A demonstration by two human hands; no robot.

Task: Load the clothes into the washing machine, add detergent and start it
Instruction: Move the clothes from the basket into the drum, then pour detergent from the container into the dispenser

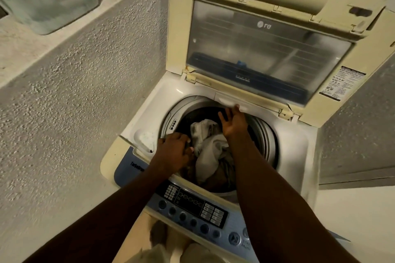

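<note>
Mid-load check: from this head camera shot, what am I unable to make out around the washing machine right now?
- Drum bottom and how full it is: covered by the clothes and both arms.
- Left hand fingertips: curled down among the dark clothes, so its grip is unclear.
- Control panel labels: too small and blurred.
- Start button: partly hidden by the right arm.
- Detergent: none in view.

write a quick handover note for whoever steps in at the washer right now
Left hand: curled at the drum's left rim, seemingly gripping dark fabric; hard to confirm.
Right hand: open, fingers spread over the drum, holding nothing.
Crumpled white and grey clothes lie in the drum of the cream top-loading washing machine; hinged lid up.
Done: clothes partly or fully loaded.
Left: detergent, close lid, start at the blue control panel.
</note>
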